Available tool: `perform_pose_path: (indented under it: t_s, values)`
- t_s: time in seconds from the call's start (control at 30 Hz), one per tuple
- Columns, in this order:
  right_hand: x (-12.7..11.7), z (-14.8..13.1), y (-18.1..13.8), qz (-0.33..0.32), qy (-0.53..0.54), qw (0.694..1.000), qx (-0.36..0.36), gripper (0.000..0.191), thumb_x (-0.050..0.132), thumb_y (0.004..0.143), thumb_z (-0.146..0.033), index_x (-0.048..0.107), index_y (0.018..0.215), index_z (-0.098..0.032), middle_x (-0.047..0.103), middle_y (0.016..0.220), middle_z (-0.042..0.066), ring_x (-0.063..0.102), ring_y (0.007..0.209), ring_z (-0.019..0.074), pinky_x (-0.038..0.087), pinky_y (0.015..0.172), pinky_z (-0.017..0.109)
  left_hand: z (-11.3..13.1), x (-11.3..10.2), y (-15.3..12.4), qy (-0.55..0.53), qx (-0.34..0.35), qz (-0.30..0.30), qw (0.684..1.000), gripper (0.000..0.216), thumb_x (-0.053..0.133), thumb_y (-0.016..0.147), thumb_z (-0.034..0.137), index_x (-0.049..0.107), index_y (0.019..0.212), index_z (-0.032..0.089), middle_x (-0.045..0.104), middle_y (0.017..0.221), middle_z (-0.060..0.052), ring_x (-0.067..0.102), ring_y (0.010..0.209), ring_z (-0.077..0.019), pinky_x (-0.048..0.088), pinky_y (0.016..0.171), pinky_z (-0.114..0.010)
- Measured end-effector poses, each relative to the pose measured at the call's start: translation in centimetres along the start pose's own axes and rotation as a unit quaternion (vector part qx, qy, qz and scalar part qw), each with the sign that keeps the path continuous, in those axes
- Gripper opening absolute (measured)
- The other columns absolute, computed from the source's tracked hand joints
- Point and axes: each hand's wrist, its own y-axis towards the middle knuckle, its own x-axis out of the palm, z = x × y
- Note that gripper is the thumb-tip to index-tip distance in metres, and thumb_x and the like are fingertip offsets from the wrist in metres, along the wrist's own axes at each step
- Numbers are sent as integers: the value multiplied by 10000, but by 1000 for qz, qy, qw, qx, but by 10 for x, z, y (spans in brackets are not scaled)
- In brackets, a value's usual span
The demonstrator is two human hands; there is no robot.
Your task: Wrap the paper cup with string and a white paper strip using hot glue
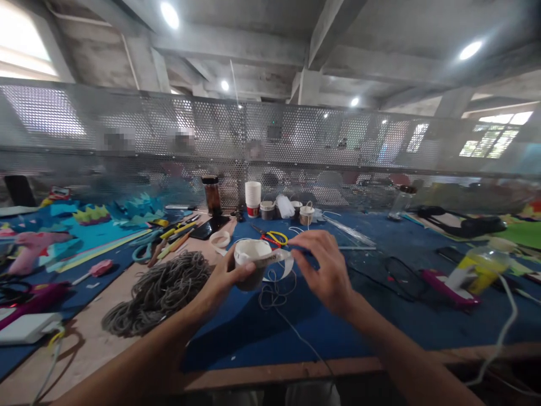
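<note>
My left hand (232,270) is closed around a small cup (249,279), grey on the outside and white inside. Around its rim runs a white strip (270,259) with dark printed marks; its free end stretches right and curls downward. My right hand (323,265) has its thumb and forefinger brought together at that end, seemingly pinching it, though the contact is hard to make out. Thin grey cord (276,293) lies loosely coiled below the cup and trails toward the table's front edge. Behind the cup are yellow-handled scissors (276,238).
A heap of grey cord (160,293) lies left of the cup. Stacked paper cups (252,197), a dark jar (211,194) and a cord-wrapped cup (306,214) stand at the back. A phone (210,226) lies nearby. A purple power strip (450,287) with cables is at right.
</note>
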Motion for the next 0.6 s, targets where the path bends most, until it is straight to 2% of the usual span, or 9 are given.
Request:
perform_pose_path:
  t_s: [0.07, 0.13, 0.17, 0.23, 0.4, 0.5, 0.6]
  values:
    - [-9, 25, 8, 4, -28, 998, 48, 169, 529, 989, -228, 644, 1113, -236, 660, 1098, 64, 606, 1074, 221, 462, 969, 398, 0, 1, 0, -16, -14, 16, 1000, 482, 787, 738, 441, 664, 1127, 186, 705, 974, -71, 629, 870, -216, 475, 692, -260]
    - [-15, 54, 17, -12, -76, 994, 83, 178, 496, 1000, -252, 652, 1078, -218, 663, 1089, 78, 612, 1060, 222, 467, 966, 381, 2, 2, 0, -26, -37, 22, 999, 492, 785, 743, 433, 658, 1153, 193, 707, 1014, -78, 637, 913, -233, 494, 706, -275]
    - [-15, 69, 21, -51, -113, 987, 101, 193, 480, 1003, -252, 657, 1066, -208, 669, 1083, 80, 616, 1052, 217, 470, 954, 361, 3, 3, 0, -24, -43, 25, 999, 501, 781, 749, 431, 653, 1171, 192, 708, 1022, -82, 640, 930, -241, 498, 711, -281]
    - [-11, 97, 29, -191, -203, 949, 145, 229, 449, 1013, -253, 665, 1073, -202, 680, 1104, 75, 620, 1061, 208, 469, 943, 333, 4, 4, 0, -9, -46, 28, 999, 528, 780, 748, 443, 649, 1194, 193, 715, 1034, -86, 647, 926, -245, 499, 718, -288]
    - [31, 145, 45, -326, -234, 902, 162, 185, 554, 980, -285, 712, 1023, -198, 712, 1063, 67, 659, 1002, 217, 515, 884, 335, -1, 5, 2, 25, -35, 39, 998, 544, 791, 724, 452, 654, 1181, 190, 727, 979, -90, 651, 920, -261, 488, 716, -295]
    - [65, 161, 52, -389, -249, 873, 157, 285, 600, 974, -346, 621, 1204, -178, 636, 1221, 86, 646, 1037, 218, 551, 889, 421, -4, 4, 3, 39, -28, 38, 998, 503, 801, 709, 451, 663, 1122, 197, 726, 984, -80, 647, 939, -263, 485, 752, -302]
    - [92, 171, 57, -427, -272, 848, 155, 346, 612, 969, -345, 581, 1267, -173, 605, 1271, 98, 639, 1060, 230, 557, 886, 442, -4, 4, 3, 42, -33, 39, 998, 545, 806, 692, 450, 637, 1143, 194, 717, 1030, -80, 638, 953, -262, 480, 781, -308]
